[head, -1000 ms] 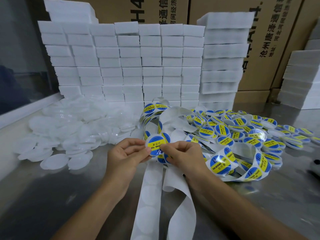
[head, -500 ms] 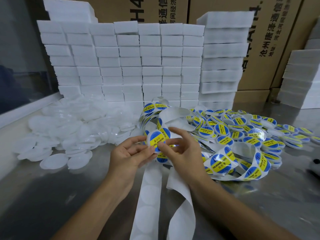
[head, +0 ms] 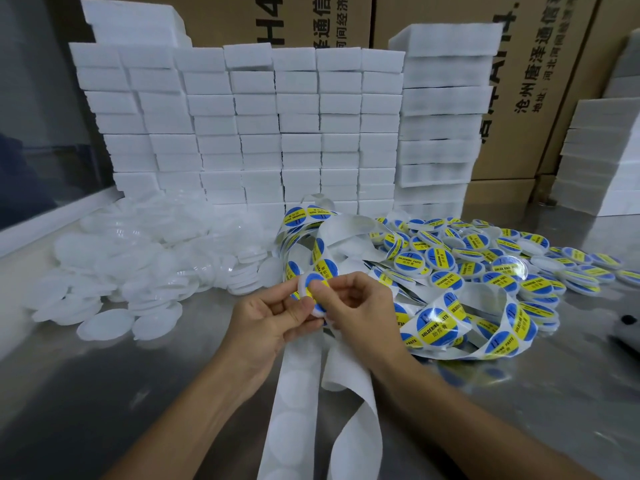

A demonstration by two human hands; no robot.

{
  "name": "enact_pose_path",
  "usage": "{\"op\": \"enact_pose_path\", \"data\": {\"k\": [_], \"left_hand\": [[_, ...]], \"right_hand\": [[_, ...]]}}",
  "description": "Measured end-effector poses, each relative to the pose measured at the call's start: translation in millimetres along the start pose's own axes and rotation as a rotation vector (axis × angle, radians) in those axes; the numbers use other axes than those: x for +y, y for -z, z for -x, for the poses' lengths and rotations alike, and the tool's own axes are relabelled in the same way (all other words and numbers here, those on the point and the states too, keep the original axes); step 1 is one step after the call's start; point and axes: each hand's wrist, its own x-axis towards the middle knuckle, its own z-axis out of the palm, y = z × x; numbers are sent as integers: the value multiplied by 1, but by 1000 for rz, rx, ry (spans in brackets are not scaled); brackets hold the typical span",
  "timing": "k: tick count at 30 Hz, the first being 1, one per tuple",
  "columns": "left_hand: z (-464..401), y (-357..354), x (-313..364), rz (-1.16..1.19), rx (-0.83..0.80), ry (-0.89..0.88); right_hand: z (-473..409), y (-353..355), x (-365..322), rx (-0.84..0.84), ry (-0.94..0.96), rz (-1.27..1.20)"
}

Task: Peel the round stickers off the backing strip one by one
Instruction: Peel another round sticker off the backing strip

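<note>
Pinching a round blue-and-yellow sticker [head: 313, 284] between them at the centre of the frame, a person's two hands are meeting just above a steel table [head: 104, 393]. The left hand [head: 268, 322] is curling its thumb and fingers around a white disc-shaped lid [head: 317, 308] that is sitting behind the sticker, while the right hand [head: 362, 311] is closing its thumb and forefinger on the sticker's upper edge, its other fingers bent loosely; whether the sticker is already lying flat on the lid is hard to tell. The backing strip [head: 294, 393] is trailing away from the hands toward six o'clock, its peeled stretch showing only pale circles, and is looping off toward three o'clock and twelve o'clock with printed "SOLDERING PASTE" stickers still on it. At two o'clock a heap of labelled lids [head: 485, 258] is spreading across the table. At nine to ten o'clock a pile of plain white lids [head: 138, 265] is lying near the table's edge. Stacks of white foam blocks [head: 259, 126] are standing at twelve o'clock, with brown cartons [head: 540, 81] behind them.
</note>
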Motion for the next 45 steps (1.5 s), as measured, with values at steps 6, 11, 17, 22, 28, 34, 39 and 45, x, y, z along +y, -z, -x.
{"op": "enact_pose_path", "data": {"k": [6,11,17,22,28,34,39,45], "left_hand": [[0,6,0,-184,-100,-53],[-1,12,-1,-106,-51,-26],[-7,16,-3,-99,118,-9],[-6,9,-5,-212,147,-72],[-5,9,-5,-160,214,-58],[-5,8,-5,-175,108,2],[0,-2,-5,-196,-56,-22],[-2,2,-6,-109,-28,-6]], "right_hand": [[-3,3,0,68,2,88],[-2,2,5,-20,53,41],[9,-9,4,-162,222,209],[6,-3,0,-129,138,158],[-1,1,4,-237,134,119],[-2,1,3,-119,138,151],[-4,5,0,34,155,157],[-6,14,-9,-153,120,261]]}}
